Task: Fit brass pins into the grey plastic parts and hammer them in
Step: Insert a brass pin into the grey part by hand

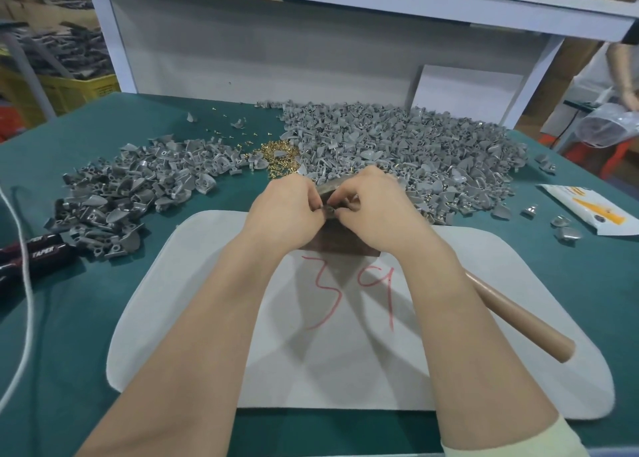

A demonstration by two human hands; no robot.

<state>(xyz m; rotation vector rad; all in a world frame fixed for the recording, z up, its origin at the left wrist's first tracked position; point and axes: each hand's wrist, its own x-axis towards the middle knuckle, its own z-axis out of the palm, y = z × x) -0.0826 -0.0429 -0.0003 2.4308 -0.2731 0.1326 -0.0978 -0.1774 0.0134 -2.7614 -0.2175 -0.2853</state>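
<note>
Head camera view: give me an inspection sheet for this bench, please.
Surface: green table with a white mat marked in red.
Job's things: grey parts in two piles; brass pins between them; wooden handle under the right forearm; dark block under the hands.
Clutter: white-orange packet; black handles marked TAPER.
Grips: left hand and right hand both pinch a small part.
Cables: white cable at the left edge.
Surroundings: yellow crate; another person's hand on a plastic bag.
</note>
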